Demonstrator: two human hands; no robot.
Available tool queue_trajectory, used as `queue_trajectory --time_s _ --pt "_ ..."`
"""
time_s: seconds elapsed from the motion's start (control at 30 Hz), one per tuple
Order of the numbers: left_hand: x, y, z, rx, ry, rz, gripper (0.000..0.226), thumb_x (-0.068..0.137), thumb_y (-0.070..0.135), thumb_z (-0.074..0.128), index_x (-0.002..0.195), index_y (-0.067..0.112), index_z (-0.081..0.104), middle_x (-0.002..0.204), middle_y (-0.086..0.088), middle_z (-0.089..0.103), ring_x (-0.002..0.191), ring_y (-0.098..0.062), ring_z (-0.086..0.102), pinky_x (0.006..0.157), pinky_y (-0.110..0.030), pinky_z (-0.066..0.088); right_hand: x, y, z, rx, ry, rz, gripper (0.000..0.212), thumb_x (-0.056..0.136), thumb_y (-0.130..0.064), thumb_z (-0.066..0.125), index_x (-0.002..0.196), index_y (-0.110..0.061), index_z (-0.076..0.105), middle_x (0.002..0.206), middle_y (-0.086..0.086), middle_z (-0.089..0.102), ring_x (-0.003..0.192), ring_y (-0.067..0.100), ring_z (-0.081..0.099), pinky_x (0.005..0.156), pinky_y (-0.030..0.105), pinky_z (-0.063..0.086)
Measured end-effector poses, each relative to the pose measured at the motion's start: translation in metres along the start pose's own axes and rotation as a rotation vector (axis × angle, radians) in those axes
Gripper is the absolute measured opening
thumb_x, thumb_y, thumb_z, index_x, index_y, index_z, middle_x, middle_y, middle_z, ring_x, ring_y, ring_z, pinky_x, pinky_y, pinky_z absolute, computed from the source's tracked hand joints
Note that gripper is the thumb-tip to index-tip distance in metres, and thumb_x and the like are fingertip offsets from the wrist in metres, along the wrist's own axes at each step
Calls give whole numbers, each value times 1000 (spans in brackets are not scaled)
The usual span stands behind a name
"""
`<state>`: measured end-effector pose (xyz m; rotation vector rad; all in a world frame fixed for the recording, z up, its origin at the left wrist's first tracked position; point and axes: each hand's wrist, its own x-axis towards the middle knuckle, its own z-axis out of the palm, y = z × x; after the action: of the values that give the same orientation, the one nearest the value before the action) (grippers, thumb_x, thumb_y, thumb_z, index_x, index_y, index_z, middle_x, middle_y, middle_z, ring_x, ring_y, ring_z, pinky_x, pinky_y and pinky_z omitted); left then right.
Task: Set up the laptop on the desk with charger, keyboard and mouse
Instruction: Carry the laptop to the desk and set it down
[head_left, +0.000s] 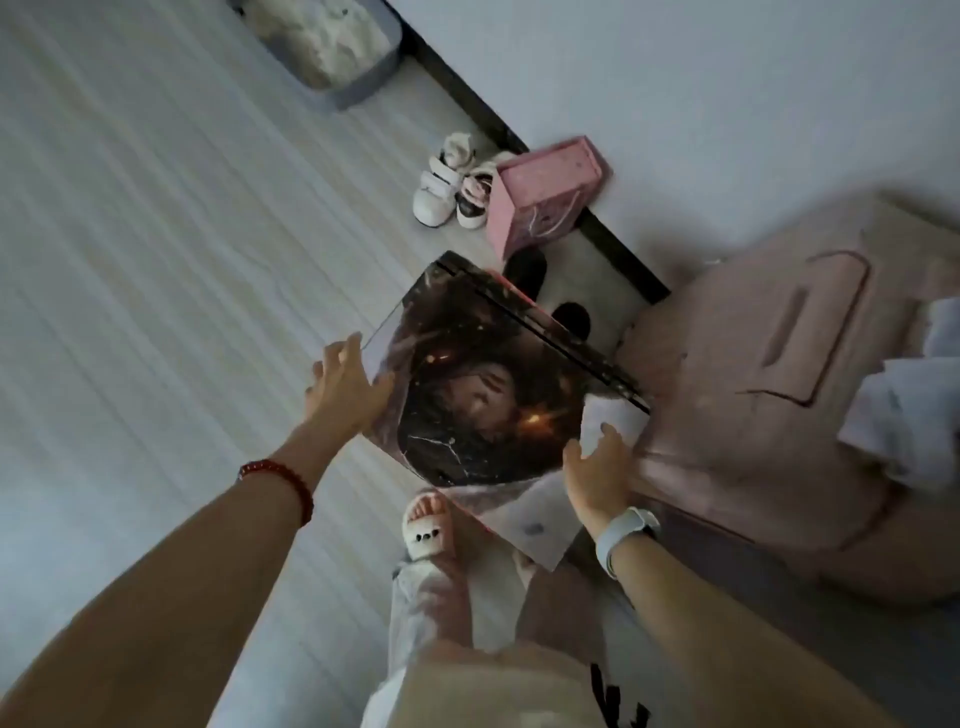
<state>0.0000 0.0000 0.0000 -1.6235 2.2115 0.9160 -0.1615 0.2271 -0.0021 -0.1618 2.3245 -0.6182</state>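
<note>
The person held a closed laptop in the air above the pale plank floor, one hand at each side of it. Its lid carried a dark printed picture with orange flecks, and a pale, pinkish border showed at the edges nearest the body. The left hand gripped the laptop's left edge, thumb lying on the lid and the fingers spread and curled toward the rim; a red bead bracelet circled that wrist. The right hand held the near right corner, thumb on top and the other fingers wrapped under and mostly hidden; a white watch band sat on that wrist. The laptop was tilted, its far edge showing as a thin dark strip. Just beside it to the right lay a pink backpack, blurred, with some white cloth at its right side. Beyond the laptop, by the dark skirting under the white wall, stood a pink box and, next to it, a pair of small white shoes. Two dark shapes on the floor behind the laptop were too blurred to identify. A grey bin with something pale inside sat at the top edge. Below the laptop a foot in a white slipper rested on the floor.
</note>
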Motion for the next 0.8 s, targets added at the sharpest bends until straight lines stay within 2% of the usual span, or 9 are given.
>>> queue_trajectory --time_s 0.07,0.13,0.2,0.27,0.43,0.53,0.6,0.7,0.8 --pt "20 0 5 34 -25 -1 78 85 51 53 144 20 12 152 -13 15 135 -39 21 104 -58 27 5 12 11 23 153 141 58 88 -26 53 137 -2 34 138 22 42 124 37 44 104 49 38" --pt "39 -2 12 28 -64 31 86 82 51 58 146 22 7 153 -13 10 136 -40 17 105 -60 24 4 23 21 80 222 215 64 86 -30 58 137 -2 32 139 22 40 126 36 40 105 51 35" --pt "52 1 18 -4 -89 79 92 80 48 62 146 21 4 153 -15 11 136 -41 18 105 -62 25 7 29 27 144 217 265 75 85 -35 60 142 -6 22 145 19 32 132 35 32 109 51 30" --pt "68 7 22 -48 -128 119 96 79 43 67 147 19 4 151 -17 17 135 -42 21 105 -61 27 16 30 29 232 218 264 79 84 -38 62 143 -9 19 146 15 31 134 31 32 111 48 29" --pt "88 17 36 -33 -156 86 96 68 33 78 141 19 17 139 -18 33 127 -41 31 105 -58 29 32 34 30 499 188 340 75 82 -22 67 140 -6 22 140 13 40 126 27 42 107 35 35" --pt "93 21 33 -184 -214 12 92 62 25 82 134 22 24 131 -17 36 120 -40 39 100 -58 38 33 36 30 466 200 343 76 80 -21 70 138 -4 25 136 15 44 123 29 45 106 42 38" --pt "93 24 28 -233 -236 -20 93 61 22 83 134 19 25 130 -18 37 119 -39 41 98 -56 41 32 37 28 472 192 331 73 80 -19 70 138 -4 26 134 15 46 121 29 47 104 41 39" --pt "73 12 24 -262 -205 -35 92 61 21 83 133 16 26 128 -17 40 117 -36 44 97 -55 43 27 39 17 448 170 242 71 81 -18 69 137 -5 27 133 17 46 121 30 47 105 46 39" --pt "34 -11 16 -325 -156 -88 88 65 20 82 134 15 27 129 -16 41 115 -35 47 95 -51 46 21 32 0 403 95 135 74 82 -19 68 140 -7 24 142 17 39 129 31 40 107 50 36"
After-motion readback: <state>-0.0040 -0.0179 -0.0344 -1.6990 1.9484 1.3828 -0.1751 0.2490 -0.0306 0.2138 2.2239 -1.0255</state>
